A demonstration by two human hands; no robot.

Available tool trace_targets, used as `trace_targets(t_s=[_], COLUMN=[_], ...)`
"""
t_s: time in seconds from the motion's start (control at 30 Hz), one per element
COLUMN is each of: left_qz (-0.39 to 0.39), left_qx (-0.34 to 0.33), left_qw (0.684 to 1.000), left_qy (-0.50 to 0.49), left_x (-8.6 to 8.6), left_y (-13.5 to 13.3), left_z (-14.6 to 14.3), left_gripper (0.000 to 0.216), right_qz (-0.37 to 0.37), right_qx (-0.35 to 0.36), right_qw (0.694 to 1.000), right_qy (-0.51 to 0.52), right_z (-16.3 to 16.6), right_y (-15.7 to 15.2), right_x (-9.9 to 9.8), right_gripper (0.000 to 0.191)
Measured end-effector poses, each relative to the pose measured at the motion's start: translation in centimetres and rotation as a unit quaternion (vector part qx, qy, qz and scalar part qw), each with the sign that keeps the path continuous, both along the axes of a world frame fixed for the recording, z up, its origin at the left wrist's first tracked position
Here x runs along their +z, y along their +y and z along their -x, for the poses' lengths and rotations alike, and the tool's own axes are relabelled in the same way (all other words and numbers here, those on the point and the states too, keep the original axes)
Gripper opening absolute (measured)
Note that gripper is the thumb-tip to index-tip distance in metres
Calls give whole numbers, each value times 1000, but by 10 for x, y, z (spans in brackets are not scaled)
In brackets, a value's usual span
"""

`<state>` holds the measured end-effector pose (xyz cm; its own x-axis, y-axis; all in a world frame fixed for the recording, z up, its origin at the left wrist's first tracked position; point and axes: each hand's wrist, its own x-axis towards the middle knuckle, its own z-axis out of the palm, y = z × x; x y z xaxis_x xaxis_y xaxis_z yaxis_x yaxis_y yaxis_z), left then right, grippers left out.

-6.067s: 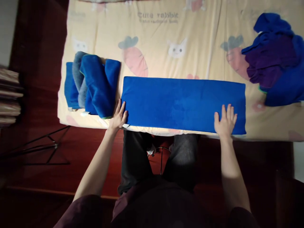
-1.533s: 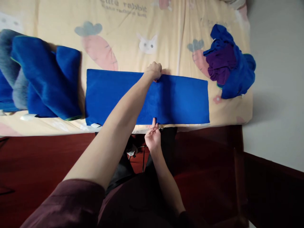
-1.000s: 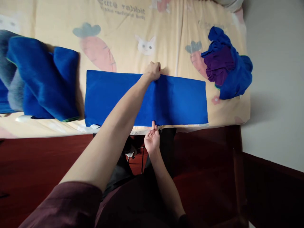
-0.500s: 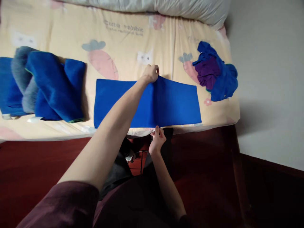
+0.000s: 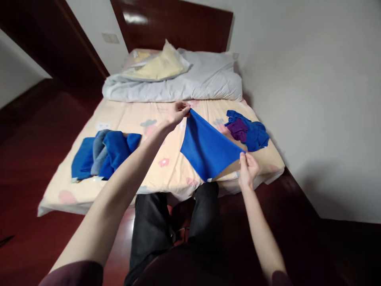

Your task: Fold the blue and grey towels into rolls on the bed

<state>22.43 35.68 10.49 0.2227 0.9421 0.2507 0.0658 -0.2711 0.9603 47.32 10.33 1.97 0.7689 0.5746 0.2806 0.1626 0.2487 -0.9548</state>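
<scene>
A bright blue towel [image 5: 208, 149] hangs folded in the air over the near edge of the bed [image 5: 166, 174]. My left hand [image 5: 177, 113] is stretched far forward and pinches the towel's far upper corner. My right hand [image 5: 247, 169] pinches its near right corner, close to the bed's front edge. The towel sags between the two hands, its lower point hanging by my knees.
A stack of folded blue and grey towels [image 5: 102, 153] lies on the bed's left side. A crumpled blue and purple heap [image 5: 247, 131] sits at the right. A grey duvet and pillow [image 5: 178, 77] lie at the headboard. A white wall runs along the right.
The towel lay flat on the bed with both hands pinching its middle edges. Now it is lifted off and doubled over, hanging between my hands. My head has tilted up.
</scene>
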Motion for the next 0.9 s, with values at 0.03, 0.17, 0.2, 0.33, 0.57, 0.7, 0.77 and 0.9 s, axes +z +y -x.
trace_targets(t_s=[0.03,0.17,0.2,0.33,0.57,0.7,0.77,0.9], left_qz=[-17,-100,-121,-186,-224,-156,-115,-53], left_qx=[2,21,30,79,167,166,141,46], left_qw=[1000,994,992,979,957,972,983,997], left_qy=[-16,-33,-30,-1,80,57,32,-11], left_x=[12,52,62,98,140,138,134,133], left_y=[-7,-27,-30,-44,-87,-100,-103,-120], left_z=[8,34,40,59,84,94,101,125], left_gripper=[21,24,24,25,12,8,10,24], right_qz=[-20,-79,-88,-104,-65,-40,-25,-8], right_qx=[14,64,83,172,212,227,233,247], right_qw=[1000,991,988,974,968,968,968,967], right_qy=[-19,-86,-97,-101,-117,-102,-90,-68], right_z=[-14,-47,-50,-51,-44,-37,-34,-30], right_y=[9,38,43,57,49,29,17,-6], right_x=[17,83,97,145,187,189,190,194], right_gripper=[51,53,53,53,49,43,40,35])
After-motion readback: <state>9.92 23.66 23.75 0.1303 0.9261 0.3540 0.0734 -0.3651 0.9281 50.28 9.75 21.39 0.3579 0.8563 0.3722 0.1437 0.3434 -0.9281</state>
